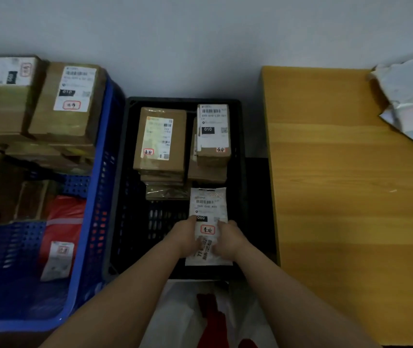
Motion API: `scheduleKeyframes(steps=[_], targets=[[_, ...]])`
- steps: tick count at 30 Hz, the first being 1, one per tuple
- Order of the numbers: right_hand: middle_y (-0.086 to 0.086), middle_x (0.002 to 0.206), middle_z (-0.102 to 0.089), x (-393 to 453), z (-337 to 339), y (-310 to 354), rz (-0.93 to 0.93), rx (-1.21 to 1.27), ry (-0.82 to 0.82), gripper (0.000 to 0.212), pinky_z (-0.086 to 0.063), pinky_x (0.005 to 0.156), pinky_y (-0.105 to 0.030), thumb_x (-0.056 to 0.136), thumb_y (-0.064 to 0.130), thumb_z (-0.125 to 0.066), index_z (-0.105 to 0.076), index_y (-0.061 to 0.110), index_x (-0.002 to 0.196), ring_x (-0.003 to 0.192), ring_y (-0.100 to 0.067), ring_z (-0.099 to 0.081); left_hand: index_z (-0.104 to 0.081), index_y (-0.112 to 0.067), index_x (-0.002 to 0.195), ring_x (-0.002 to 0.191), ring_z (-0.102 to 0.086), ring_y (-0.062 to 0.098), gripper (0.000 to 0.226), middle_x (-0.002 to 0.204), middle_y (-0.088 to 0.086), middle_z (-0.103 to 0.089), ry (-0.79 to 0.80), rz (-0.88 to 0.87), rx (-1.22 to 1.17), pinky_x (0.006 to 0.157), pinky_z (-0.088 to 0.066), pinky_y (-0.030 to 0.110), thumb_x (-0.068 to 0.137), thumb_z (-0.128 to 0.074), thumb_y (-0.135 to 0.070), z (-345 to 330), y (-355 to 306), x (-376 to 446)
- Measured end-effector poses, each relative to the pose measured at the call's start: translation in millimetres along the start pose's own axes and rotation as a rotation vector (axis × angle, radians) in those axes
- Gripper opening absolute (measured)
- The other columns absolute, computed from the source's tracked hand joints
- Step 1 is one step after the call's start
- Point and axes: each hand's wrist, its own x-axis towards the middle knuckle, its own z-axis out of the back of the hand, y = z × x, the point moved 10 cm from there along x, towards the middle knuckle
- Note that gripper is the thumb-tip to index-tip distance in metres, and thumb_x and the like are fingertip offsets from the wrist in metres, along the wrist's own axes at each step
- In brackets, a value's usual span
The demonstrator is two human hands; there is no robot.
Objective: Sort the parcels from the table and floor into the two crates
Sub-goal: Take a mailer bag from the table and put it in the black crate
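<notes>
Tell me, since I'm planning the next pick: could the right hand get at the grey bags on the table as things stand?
Probably not yet. The right hand, like the left hand, grips the white parcel in the black crate. The bare table leaves the way to the grey bags free.

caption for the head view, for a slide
Both hands lower a white parcel into the black crate beside boxes.

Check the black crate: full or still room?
Still room. The black crate holds cardboard boxes only at its far end; the near-left floor is bare, and both hands hold a white parcel over the near end.
</notes>
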Motion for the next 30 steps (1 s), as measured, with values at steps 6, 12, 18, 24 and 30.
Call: scheduleKeyframes(steps=[6,12,18,24,30], targets=[[-0.013,0.153,-0.013,24,-20,-7,-0.013,-0.058,-0.003,0.063,-0.043,0.103,-0.033,0.09,0.016,-0.06,-0.029,0.011,0.145,0.125,-0.028,-0.046,-0.027,-0.013,0.147,0.118,-0.052,0.027,0.069,0.133,0.017,-0.046,-0.044,0.0,0.04,0.091,-0.045,0.028,0.089,-0.063,-0.016,-17,11,29],[-0.022,0.159,0.007,17,-24,-15,-0.076,-0.195,0.08,0.076,-0.033,0.113,-0.043,0.092,0.024,-0.061,-0.017,0.012,0.152,0.141,-0.039,-0.023,0.005,-0.014,0.154,0.146,-0.005,0.044,0.095,0.156,0.029,0.012,0.09,0.077,0.276,0.119,-0.018,0.046,0.091,-0.065,-0.027,-36,15,26],[-0.019,0.154,-0.015,-10,12,7,0.02,-0.311,-0.012,0.058,-0.042,0.104,-0.043,0.093,0.025,-0.059,-0.035,0.014,0.145,0.133,-0.036,-0.031,-0.022,-0.012,0.15,0.139,-0.026,0.032,0.073,0.149,0.017,-0.028,-0.093,-0.066,0.401,0.109,-0.036,0.044,0.091,-0.063,-0.025,17,-18,6],[-0.017,0.151,-0.023,-58,77,31,0.056,-0.335,-0.12,0.063,-0.039,0.105,-0.045,0.09,0.03,-0.063,-0.035,0.01,0.143,0.134,-0.036,-0.03,-0.026,-0.015,0.149,0.135,-0.029,0.027,0.063,0.144,0.009,-0.034,-0.251,-0.207,0.469,0.1,-0.044,0.038,0.094,-0.054,-0.027,68,-75,-37],[-0.015,0.147,-0.029,-113,167,39,0.081,-0.235,-0.344,0.046,-0.037,0.104,-0.039,0.098,0.024,-0.051,-0.038,0.011,0.14,0.133,-0.032,-0.031,-0.031,-0.016,0.145,0.135,-0.03,0.026,0.06,0.144,0.008,-0.036,-0.368,-0.384,0.523,0.098,-0.045,0.037,0.093,-0.057,-0.032,110,-172,-69]])
